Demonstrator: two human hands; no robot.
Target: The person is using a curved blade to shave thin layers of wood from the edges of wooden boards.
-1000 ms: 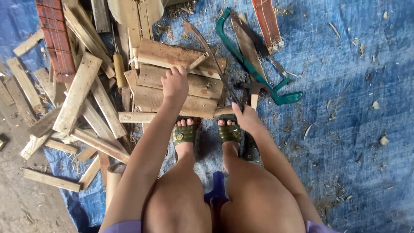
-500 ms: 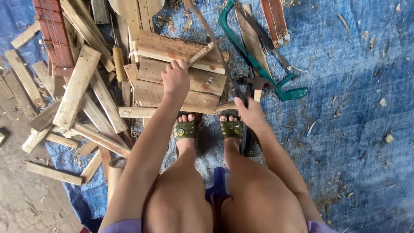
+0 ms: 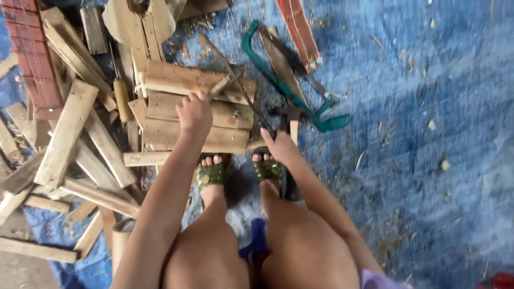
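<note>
A blue tarpaulin [image 3: 428,96], littered with wood chips, is spread over bare ground. The left hand [image 3: 194,113] is pressed, fingers curled, on a nailed plank panel [image 3: 176,120] before the feet. The right hand [image 3: 279,145] is closed around a saw [image 3: 235,80] beside it. Loose offcuts [image 3: 69,134] are heaped at left.

Just the one head-worn cam here, pointing almost straight down past the knees at the blue tarp [image 3: 428,107], pretty close in. Wood pile sits toward the tarp's left edge [image 3: 80,139], feet bottom centre.
</note>
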